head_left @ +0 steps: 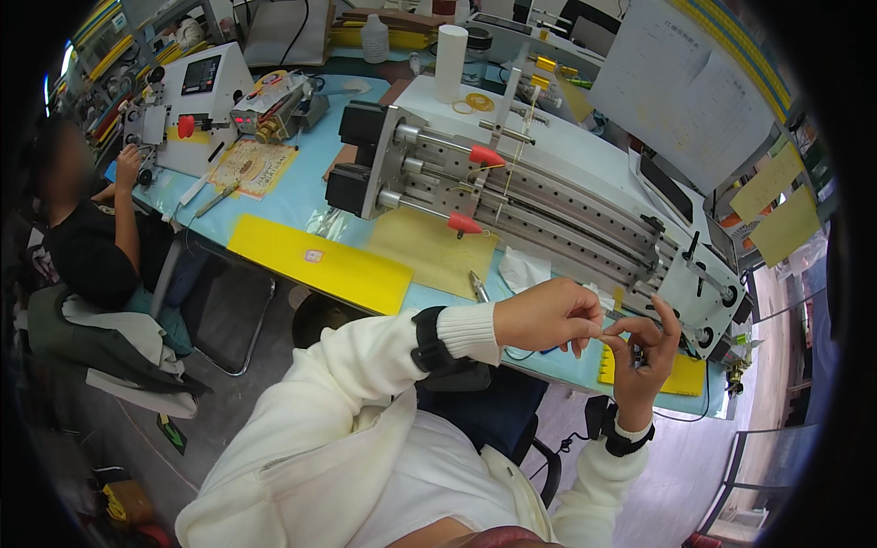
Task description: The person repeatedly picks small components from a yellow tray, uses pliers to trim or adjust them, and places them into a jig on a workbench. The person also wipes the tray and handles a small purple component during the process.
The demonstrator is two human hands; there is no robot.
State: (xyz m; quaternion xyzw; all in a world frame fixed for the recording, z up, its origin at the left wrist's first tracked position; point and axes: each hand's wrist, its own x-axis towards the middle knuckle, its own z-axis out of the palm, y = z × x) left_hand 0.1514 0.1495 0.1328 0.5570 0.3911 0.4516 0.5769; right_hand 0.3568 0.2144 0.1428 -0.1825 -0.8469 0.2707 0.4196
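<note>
Between my two hands, right of centre in the lower half of the frame, I hold something thin and small; it is too fine to make out, perhaps a wire or thread. My left hand (546, 316) is curled, thumb and fingertips pinched toward the right. My right hand (647, 352) stands upright with its fingers bent, pinching back toward the left, so the fingertips of both nearly meet. Both wrists wear black straps over white sleeves.

Just behind my hands, a yellow pad (681, 373) lies at the near edge of the light blue table (301, 196). Above them, a long metal machine (548, 205) with rails and rods runs from the centre toward the right, with red cone-shaped tips (464, 223) on two of its rods. A yellow sheet (318, 262) lies on the table left of centre. At the upper left stands a white control box (203, 100), and at the far left another person (91, 228) sits with a hand raised to it.
</note>
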